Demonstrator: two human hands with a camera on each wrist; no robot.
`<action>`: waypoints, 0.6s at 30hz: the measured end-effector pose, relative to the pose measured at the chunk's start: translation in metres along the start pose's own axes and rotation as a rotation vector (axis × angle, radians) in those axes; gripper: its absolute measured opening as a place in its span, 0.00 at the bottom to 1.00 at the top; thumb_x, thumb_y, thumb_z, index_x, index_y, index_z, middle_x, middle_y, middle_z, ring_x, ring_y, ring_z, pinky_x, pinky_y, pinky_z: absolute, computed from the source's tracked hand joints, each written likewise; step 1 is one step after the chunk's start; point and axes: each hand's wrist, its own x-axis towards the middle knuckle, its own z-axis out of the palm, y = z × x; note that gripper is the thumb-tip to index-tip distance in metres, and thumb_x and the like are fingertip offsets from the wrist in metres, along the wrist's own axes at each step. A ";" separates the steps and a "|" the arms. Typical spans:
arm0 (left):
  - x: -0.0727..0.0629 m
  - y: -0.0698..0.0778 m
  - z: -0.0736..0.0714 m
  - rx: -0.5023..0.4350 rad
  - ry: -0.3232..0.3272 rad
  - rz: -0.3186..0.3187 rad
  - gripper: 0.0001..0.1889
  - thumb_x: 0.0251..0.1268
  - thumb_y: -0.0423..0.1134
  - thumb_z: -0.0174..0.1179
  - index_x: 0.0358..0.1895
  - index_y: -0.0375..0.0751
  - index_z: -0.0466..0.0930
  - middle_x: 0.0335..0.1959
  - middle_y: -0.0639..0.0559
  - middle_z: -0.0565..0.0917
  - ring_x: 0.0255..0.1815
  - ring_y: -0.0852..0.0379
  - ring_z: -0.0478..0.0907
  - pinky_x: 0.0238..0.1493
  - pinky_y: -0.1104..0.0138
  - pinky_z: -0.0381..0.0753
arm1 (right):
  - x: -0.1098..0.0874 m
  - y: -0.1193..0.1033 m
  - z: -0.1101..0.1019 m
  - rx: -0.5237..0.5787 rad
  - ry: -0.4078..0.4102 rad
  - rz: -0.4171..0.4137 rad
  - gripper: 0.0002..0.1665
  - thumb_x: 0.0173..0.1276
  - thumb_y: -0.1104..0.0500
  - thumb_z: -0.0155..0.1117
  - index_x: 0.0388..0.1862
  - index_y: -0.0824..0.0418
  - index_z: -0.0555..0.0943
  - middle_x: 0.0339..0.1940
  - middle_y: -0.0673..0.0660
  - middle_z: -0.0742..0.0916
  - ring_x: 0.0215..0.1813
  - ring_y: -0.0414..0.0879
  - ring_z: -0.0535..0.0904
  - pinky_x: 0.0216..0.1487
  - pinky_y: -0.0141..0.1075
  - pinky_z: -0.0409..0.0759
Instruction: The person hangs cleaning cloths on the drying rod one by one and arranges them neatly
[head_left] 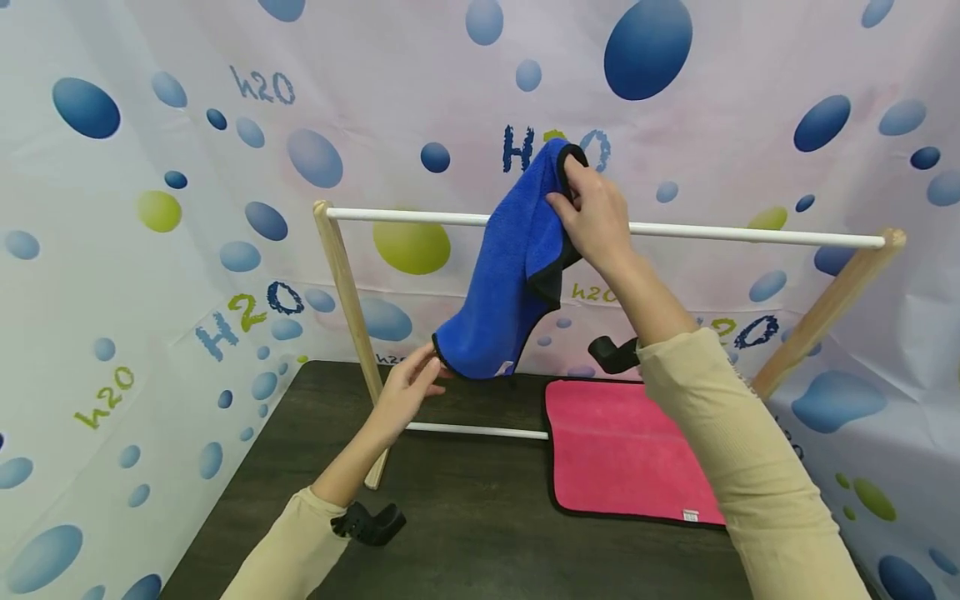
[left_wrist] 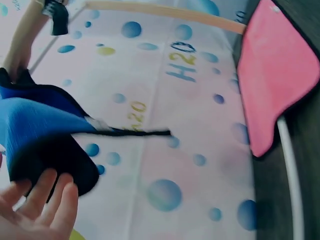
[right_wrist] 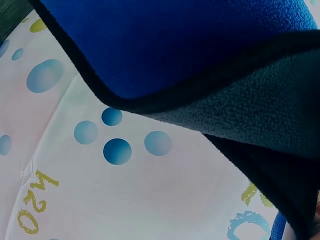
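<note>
The wooden-legged rack (head_left: 750, 234) stands beyond your left hand (head_left: 405, 387), its upper rail passing behind your right hand (head_left: 596, 212). Below your right hand lies the pink cloth (head_left: 630, 446). Between your hands hangs the blue cloth (head_left: 502, 267) — right fingers pinching its upper edge, left fingers loosely extended against its lower corner. You seem to be spreading it before the rail; next probably calls for a firm left-hand pinch.
</note>
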 end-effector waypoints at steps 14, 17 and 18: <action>0.040 0.068 -0.013 -0.336 0.116 -0.078 0.12 0.67 0.29 0.47 0.51 0.27 0.69 0.28 0.60 0.81 0.30 0.66 0.79 0.38 0.72 0.79 | 0.003 0.003 -0.016 0.154 -0.071 0.121 0.09 0.66 0.62 0.55 0.34 0.66 0.67 0.26 0.57 0.71 0.30 0.48 0.70 0.28 0.28 0.65; 0.046 0.085 -0.024 -0.318 0.126 -0.055 0.05 0.67 0.29 0.48 0.39 0.34 0.73 0.24 0.59 0.81 0.27 0.66 0.78 0.36 0.72 0.79 | 0.003 0.005 -0.022 0.219 -0.083 0.177 0.11 0.66 0.61 0.55 0.44 0.66 0.71 0.31 0.59 0.74 0.33 0.48 0.73 0.32 0.27 0.71; 0.048 0.091 -0.028 -0.305 0.132 -0.041 0.05 0.67 0.30 0.48 0.36 0.37 0.73 0.24 0.59 0.80 0.27 0.66 0.77 0.36 0.72 0.79 | 0.003 0.006 -0.025 0.245 -0.085 0.196 0.13 0.66 0.61 0.55 0.47 0.66 0.71 0.32 0.59 0.75 0.34 0.47 0.73 0.33 0.27 0.72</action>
